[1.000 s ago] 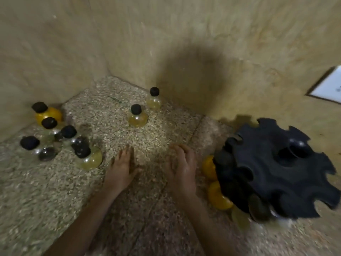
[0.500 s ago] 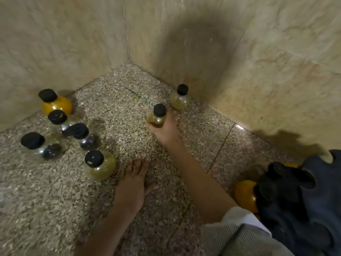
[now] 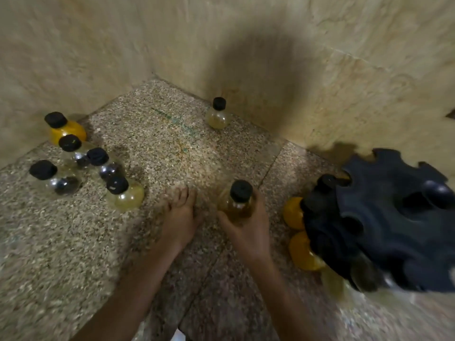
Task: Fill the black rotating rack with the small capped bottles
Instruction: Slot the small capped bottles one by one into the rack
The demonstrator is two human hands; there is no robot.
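Note:
My right hand (image 3: 248, 230) is closed around a small round bottle (image 3: 236, 205) of amber liquid with a black cap, held upright just above the floor. My left hand (image 3: 181, 217) rests flat on the speckled floor beside it, fingers apart. The black rotating rack (image 3: 394, 222) stands at the right, with orange-filled bottles (image 3: 293, 212) in its lower slots. Several loose capped bottles (image 3: 125, 195) cluster at the left. One pale bottle (image 3: 218, 116) stands alone by the far wall.
Stone walls meet in a corner behind the bottles and run close behind the rack. A tile joint (image 3: 268, 168) crosses the floor between my hands and the rack. A white scrap (image 3: 178, 335) lies at the bottom edge.
My right hand took the amber bottle from beside the far pale bottle and drew it back toward me, near the rack. The left hand stayed flat on the floor.

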